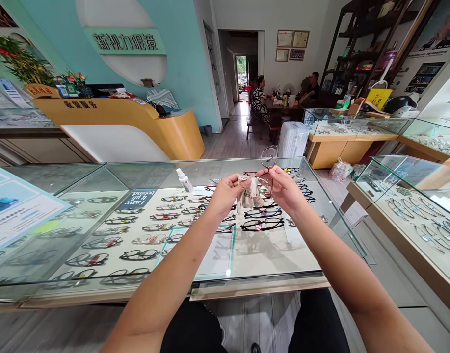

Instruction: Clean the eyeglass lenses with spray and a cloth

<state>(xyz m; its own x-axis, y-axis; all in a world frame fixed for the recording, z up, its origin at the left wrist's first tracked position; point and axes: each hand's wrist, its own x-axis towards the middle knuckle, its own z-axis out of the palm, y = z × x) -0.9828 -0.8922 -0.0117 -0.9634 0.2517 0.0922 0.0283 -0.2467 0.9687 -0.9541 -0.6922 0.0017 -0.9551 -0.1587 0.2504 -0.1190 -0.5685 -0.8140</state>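
A pair of thin-rimmed eyeglasses (269, 156) is held up above the glass counter, one lens above the other. My right hand (279, 185) grips the frame near its middle. In my left hand (229, 191) a pale printed cleaning cloth (250, 194) is pinched between thumb and fingers, close beside the lower lens. Whether the cloth touches that lens I cannot tell. A white spray bottle (184, 180) stands on the counter to the left of my hands.
Under the counter's glass (217, 264) lie several rows of eyeglass frames (262, 224). A leaflet (18, 206) juts in at the left. Another glass showcase (412, 206) stands at the right. Behind the counter are a wrapped suitcase (293, 139) and two people seated at a table.
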